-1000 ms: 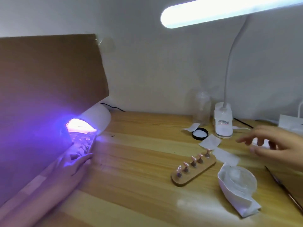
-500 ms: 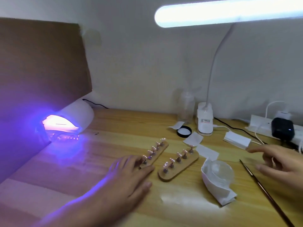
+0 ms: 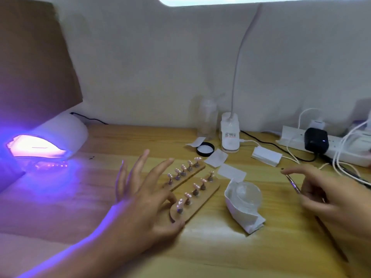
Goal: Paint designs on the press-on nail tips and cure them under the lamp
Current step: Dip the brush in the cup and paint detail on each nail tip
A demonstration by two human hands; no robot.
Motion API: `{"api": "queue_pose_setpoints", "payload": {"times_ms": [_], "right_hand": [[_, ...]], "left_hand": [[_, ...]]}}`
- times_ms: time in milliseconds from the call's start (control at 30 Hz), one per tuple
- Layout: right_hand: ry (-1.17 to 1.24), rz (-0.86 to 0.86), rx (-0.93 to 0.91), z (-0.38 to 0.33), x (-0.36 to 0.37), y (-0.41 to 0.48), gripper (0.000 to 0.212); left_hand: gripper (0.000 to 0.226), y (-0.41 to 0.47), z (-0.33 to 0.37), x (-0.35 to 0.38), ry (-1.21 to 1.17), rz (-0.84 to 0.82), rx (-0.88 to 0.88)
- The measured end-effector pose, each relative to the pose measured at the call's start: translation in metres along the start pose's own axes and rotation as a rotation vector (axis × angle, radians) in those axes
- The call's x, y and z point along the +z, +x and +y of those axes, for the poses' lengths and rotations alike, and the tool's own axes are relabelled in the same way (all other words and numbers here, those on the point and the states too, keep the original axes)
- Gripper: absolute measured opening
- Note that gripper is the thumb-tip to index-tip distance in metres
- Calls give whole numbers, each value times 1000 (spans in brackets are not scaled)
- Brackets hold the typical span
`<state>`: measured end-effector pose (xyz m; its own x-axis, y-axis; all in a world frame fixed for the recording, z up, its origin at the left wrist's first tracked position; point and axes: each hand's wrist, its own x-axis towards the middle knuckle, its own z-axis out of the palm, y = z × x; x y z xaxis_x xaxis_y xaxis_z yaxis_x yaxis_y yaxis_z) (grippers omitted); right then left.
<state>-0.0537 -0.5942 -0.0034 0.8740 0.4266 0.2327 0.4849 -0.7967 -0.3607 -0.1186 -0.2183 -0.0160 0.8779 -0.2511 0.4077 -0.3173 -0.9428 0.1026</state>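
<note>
Two wooden holders lie side by side mid-table, each carrying a row of pink nail tips on small stands: the far holder (image 3: pixel 197 171) and the near holder (image 3: pixel 202 201). My left hand (image 3: pixel 140 199) hovers over their left ends with fingers spread, its thumb by the near holder's front end. My right hand (image 3: pixel 329 195) pinches a thin nail brush (image 3: pixel 293 184) to the right of the holders. The white curing lamp (image 3: pixel 66 131) glows purple at the far left, with nothing visible in its mouth.
A brown cardboard sheet (image 3: pixel 34 67) stands behind the curing lamp. A tissue-wrapped dish (image 3: pixel 244 201) sits right of the holders. Behind them are a black lid (image 3: pixel 205 149), paper slips (image 3: pixel 216 160), a clear bottle (image 3: pixel 207 121), a desk lamp base (image 3: pixel 230 135), a small white box (image 3: pixel 266 155) and a power strip (image 3: pixel 321 141) with cables.
My left hand drew a holder out of the curing lamp and set it beside the other, then spread its fingers. My right hand picked the brush up off the table.
</note>
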Motion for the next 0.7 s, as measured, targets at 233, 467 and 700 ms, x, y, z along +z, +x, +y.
{"api": "queue_pose_setpoints", "payload": {"times_ms": [233, 467, 700], "right_hand": [[512, 168, 150, 43, -27, -11, 26], [1506, 107, 126, 6, -24, -28, 44], [1269, 205, 206, -59, 9, -33, 27]], "left_hand": [[10, -57, 44, 2, -180, -18, 34], [35, -50, 83, 0, -329, -403, 73], [32, -22, 94, 23, -472, -372, 214]]}}
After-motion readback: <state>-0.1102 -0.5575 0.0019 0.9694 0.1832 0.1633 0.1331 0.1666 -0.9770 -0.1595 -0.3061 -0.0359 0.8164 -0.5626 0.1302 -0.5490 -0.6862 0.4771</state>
